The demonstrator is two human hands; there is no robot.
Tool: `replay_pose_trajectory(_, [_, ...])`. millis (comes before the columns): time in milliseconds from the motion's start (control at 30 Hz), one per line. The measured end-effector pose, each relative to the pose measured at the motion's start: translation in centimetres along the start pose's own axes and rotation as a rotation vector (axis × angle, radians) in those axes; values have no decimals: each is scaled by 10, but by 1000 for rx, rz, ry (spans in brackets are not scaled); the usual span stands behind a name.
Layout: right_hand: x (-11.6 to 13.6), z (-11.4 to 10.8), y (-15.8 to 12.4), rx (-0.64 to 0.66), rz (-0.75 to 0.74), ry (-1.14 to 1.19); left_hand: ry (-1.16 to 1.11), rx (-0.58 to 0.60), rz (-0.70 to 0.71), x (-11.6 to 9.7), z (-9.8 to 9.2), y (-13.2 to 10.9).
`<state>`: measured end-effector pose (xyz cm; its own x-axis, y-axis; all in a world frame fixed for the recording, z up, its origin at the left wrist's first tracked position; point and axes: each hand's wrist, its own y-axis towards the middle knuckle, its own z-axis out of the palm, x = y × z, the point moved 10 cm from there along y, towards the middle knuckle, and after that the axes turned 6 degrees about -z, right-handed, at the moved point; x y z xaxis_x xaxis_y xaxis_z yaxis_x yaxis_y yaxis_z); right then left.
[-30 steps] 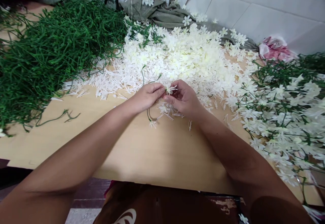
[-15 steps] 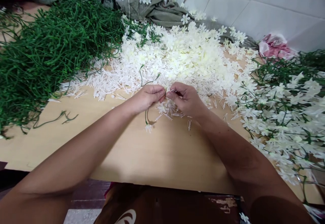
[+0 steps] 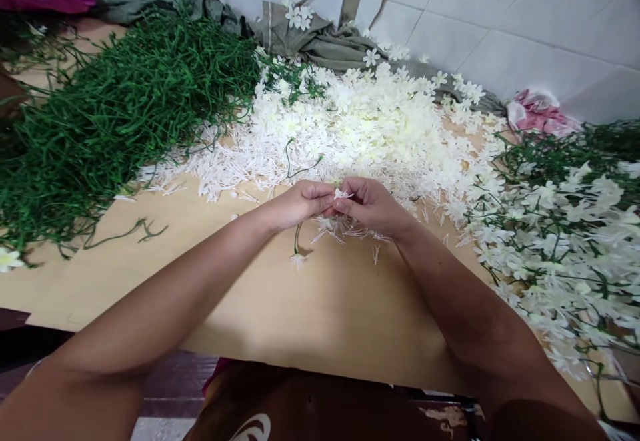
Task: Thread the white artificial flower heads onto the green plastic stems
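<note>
My left hand [image 3: 305, 202] is closed in a pinch around a branched green plastic flower stem [image 3: 289, 154]. Two bare tips of that stem stick up above the fingers, and a white artificial blossom [image 3: 299, 260] hangs at its lower end. Touching it at the fingertips, my right hand [image 3: 369, 204] pinches a small white flower piece [image 3: 342, 193]. The fingers partly cover where stem and flower meet. Beneath and behind both hands lies a heap of thin white stamen sticks [image 3: 225, 164], with loose white petal flowers [image 3: 390, 118] piled farther back.
A large mound of green stems [image 3: 150, 94] fills the left. Stems with white flowers [image 3: 555, 228] are heaped on the right. Against the tiled wall [image 3: 470, 8] lie grey cloth [image 3: 330, 44] and a pink-white plastic bag [image 3: 540, 113]. One loose stem [image 3: 117, 233] rests on the tan board [image 3: 300, 314].
The view has shifted slightly, so the scene sits lower and the heaps on the left lie farther right. White flower petals now show between my fingertips. Both hands remain together.
</note>
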<state>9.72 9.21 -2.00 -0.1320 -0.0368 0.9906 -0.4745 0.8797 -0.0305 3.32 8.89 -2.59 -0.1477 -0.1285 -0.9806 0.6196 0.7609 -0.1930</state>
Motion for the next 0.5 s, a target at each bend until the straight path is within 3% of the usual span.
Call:
replay_pose_trajectory(133, [1,-3,1,-1,-23,-73,-12,30,-3,-3,4,0])
replay_pose_trajectory(333, [23,-14,2,-72,-116,-158,-109,-62,0,-10,0,-2])
replay_pose_trajectory(433, [53,-37,-12,-146,-168,-278,-105,-166,83,-22,-13,-8])
replay_pose_trajectory(500, [77,-71,-36,-242,-206,-445,-65,-319,126,-28,-34,-14])
